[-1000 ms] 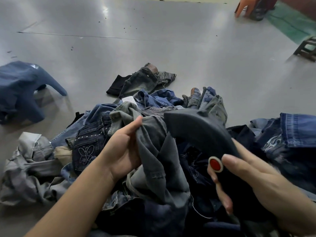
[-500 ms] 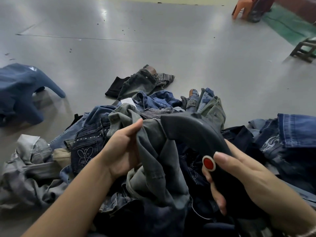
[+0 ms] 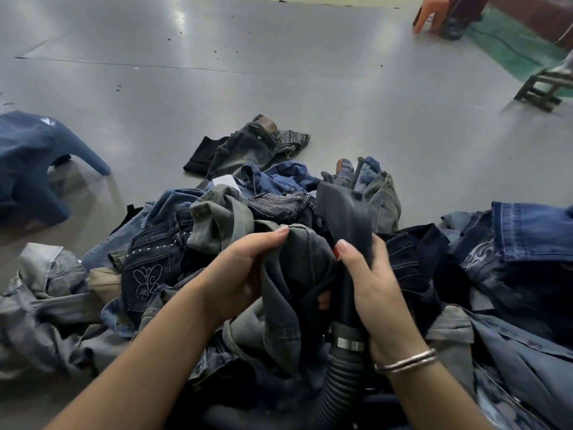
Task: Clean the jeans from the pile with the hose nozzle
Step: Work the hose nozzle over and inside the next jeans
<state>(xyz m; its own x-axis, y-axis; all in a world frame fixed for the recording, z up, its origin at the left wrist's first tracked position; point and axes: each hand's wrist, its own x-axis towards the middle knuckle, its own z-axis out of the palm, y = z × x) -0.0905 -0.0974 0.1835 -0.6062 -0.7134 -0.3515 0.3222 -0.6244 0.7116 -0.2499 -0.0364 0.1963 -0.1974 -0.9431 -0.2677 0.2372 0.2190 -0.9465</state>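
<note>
Above the pile (image 3: 192,249), cleaning looked barely begun.
The left hand (image 3: 238,274) gripped grey jeans (image 3: 288,274); the right hand (image 3: 372,283) gripped the nozzle (image 3: 347,212) beside them; most of the pile seemingly remained.

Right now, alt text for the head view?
The left hand grips grey jeans while the right hand holds a dark hose nozzle on a ribbed hose, above a pile of jeans on a grey floor.
</note>
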